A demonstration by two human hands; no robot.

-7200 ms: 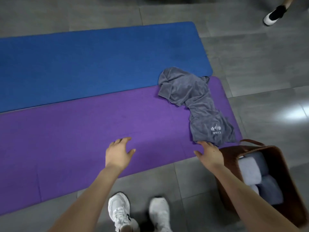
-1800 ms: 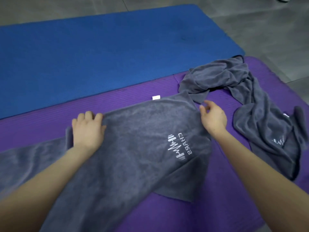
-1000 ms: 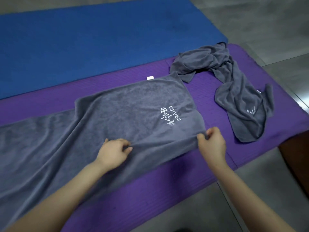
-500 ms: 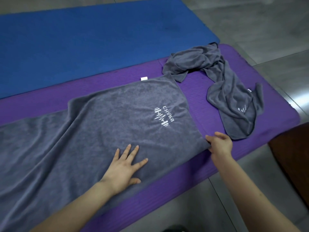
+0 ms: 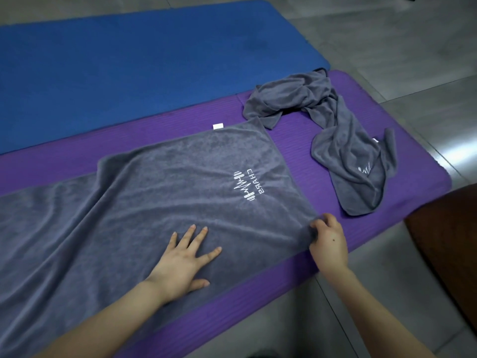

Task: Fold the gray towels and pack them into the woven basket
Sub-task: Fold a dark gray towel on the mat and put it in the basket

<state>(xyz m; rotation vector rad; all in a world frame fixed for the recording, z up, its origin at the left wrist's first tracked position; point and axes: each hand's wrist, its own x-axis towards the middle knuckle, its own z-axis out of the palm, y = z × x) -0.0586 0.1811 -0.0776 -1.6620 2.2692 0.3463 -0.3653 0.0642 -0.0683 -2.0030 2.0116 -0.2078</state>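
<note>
A long gray towel (image 5: 154, 192) with a white logo lies spread along the purple mat (image 5: 296, 151); its left end runs out of view. My left hand (image 5: 184, 262) presses flat on the towel's near edge, fingers straight and spread. My right hand (image 5: 326, 239) pinches the towel's near right corner. A second gray towel (image 5: 343, 143) lies crumpled on the mat's right end, untouched. The brown woven basket (image 5: 449, 254) shows only as a dark side at the right edge; its inside is hidden.
A blue mat (image 5: 142, 65) lies behind the purple one, edge to edge. Gray tiled floor (image 5: 387, 34) surrounds both mats. A small white tag (image 5: 218, 126) sticks out at the spread towel's far edge.
My hands came from the towel's far edge to its near edge. The left hand opened from a grip to a flat press. The right hand closed again on the near right corner.
</note>
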